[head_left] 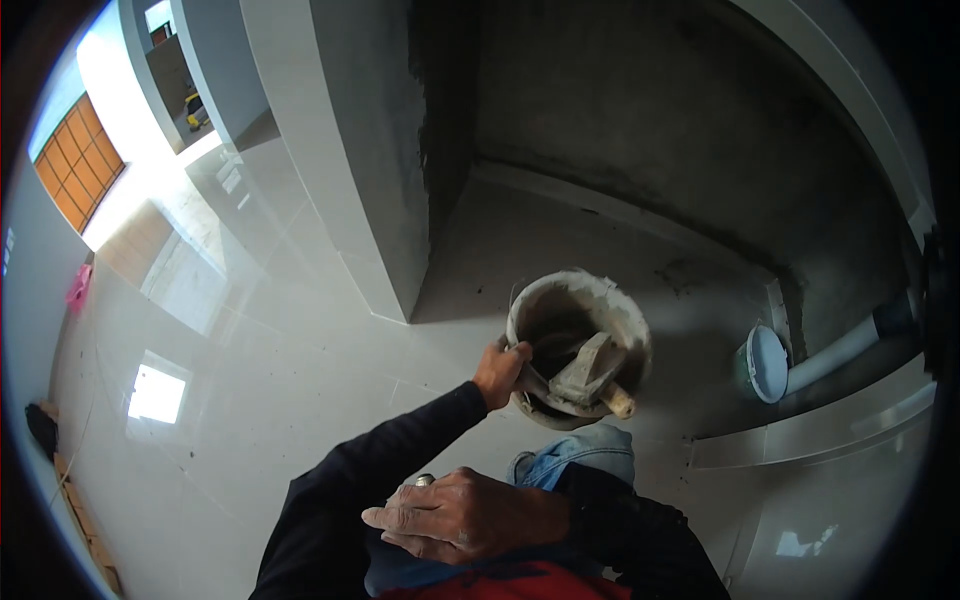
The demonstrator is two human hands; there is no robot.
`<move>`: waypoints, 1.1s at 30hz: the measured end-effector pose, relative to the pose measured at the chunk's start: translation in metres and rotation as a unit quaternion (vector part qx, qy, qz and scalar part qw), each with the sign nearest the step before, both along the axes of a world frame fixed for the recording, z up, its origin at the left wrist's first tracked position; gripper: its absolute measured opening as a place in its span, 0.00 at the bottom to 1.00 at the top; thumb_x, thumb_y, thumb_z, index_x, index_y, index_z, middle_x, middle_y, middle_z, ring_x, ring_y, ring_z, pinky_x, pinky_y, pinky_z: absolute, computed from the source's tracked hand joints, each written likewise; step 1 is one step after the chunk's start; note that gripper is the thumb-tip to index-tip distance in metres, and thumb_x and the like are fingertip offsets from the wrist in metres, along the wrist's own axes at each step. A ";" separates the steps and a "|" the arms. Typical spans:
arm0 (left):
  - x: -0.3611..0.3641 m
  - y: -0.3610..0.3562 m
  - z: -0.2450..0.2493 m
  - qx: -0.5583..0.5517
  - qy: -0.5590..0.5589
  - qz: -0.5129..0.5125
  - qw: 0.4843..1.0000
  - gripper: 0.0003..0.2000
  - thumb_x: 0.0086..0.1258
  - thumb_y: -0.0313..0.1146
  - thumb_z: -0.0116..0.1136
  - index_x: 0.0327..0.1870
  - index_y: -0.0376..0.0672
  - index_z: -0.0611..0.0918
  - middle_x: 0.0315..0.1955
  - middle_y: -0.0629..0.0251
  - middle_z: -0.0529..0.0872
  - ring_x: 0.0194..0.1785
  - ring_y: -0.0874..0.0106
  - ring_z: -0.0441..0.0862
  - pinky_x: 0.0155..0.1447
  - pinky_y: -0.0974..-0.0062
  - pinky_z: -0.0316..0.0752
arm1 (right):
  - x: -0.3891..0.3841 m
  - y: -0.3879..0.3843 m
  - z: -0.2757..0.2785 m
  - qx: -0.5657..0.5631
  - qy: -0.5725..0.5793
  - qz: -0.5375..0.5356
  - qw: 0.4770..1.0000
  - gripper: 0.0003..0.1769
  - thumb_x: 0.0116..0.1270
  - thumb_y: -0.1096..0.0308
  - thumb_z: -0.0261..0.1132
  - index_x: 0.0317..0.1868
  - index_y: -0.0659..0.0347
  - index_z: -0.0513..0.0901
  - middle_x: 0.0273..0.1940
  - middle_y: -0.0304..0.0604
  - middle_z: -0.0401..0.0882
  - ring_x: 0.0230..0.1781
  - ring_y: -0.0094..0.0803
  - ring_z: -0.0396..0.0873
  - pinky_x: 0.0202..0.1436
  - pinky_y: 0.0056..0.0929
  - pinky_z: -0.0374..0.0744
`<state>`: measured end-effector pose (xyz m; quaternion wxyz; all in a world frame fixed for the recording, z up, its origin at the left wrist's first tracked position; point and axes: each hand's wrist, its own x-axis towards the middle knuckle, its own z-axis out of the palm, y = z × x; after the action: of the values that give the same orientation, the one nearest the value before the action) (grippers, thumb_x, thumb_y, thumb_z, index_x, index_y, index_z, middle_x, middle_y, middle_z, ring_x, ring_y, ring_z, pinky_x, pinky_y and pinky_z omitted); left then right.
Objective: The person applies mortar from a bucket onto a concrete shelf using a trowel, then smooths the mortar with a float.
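My left hand grips the near left rim of a mortar-crusted bucket, fingers wrapped over its edge. Inside the bucket lies a cement-covered tool, its stubby wooden end sticking out over the near rim. Shadow hides most of the bucket's inside. Close to my body, my right hand is back-up with its dusty fingers loosely stretched to the left. A metal ring shows on one of its fingers, and its palm is hidden.
A smaller white-topped pail stands at right beside a pale pipe. Ahead, a wall corner juts onto the glossy tiled floor. A pink bag and wooden strips lie along the left wall.
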<state>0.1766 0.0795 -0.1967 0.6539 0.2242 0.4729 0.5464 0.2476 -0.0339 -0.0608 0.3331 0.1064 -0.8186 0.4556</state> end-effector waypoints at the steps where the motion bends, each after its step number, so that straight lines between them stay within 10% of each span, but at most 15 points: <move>1: 0.000 -0.001 -0.008 -0.015 0.025 -0.004 1.000 0.18 0.63 0.31 0.49 0.52 0.30 0.71 0.38 0.54 0.79 0.39 0.63 0.84 0.40 0.63 0.86 | 0.000 0.001 0.000 -0.005 0.014 -0.004 1.000 0.18 0.62 0.75 0.66 0.52 0.72 0.79 0.34 0.46 0.80 0.27 0.33 0.83 0.26 0.26 0.82; 12: 0.003 -0.006 -0.085 -0.027 0.099 0.031 0.994 0.18 0.60 0.31 0.56 0.51 0.31 0.76 0.40 0.57 0.81 0.40 0.68 0.79 0.43 0.69 0.77 | 0.003 0.012 -0.001 -0.005 -0.039 -0.007 0.999 0.10 0.64 0.70 0.63 0.42 0.68 0.77 0.32 0.51 0.76 0.27 0.47 0.79 0.32 0.41 0.78; 22: -0.031 0.006 -0.169 0.044 0.536 0.037 0.842 0.20 0.61 0.43 0.63 0.36 0.29 0.81 0.28 0.46 0.84 0.33 0.59 0.81 0.40 0.62 0.74 | 0.013 0.044 0.002 0.016 -0.051 -0.031 0.998 0.10 0.63 0.67 0.63 0.33 0.66 0.76 0.27 0.47 0.75 0.26 0.43 0.80 0.31 0.38 0.78; 26: -0.022 0.009 -0.085 -0.094 0.220 -0.052 0.970 0.15 0.64 0.36 0.60 0.39 0.30 0.82 0.30 0.56 0.84 0.31 0.66 0.83 0.36 0.65 0.83 | 0.003 0.042 -0.004 0.015 -0.057 -0.029 0.998 0.11 0.60 0.66 0.64 0.29 0.65 0.74 0.28 0.49 0.77 0.28 0.46 0.79 0.32 0.41 0.78; 33: -0.060 0.019 -0.054 -0.127 0.312 -0.029 0.941 0.31 0.61 0.47 0.68 0.50 0.25 0.73 0.32 0.47 0.82 0.30 0.61 0.85 0.31 0.64 0.84 | -0.015 0.052 -0.004 -0.020 -0.033 -0.022 0.999 0.11 0.62 0.65 0.60 0.26 0.61 0.73 0.21 0.46 0.76 0.22 0.46 0.77 0.29 0.42 0.74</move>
<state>0.1165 0.0986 -0.2510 0.5126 0.3122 0.7116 0.3653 0.2321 0.0185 -0.0650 0.3175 0.0663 -0.8221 0.4679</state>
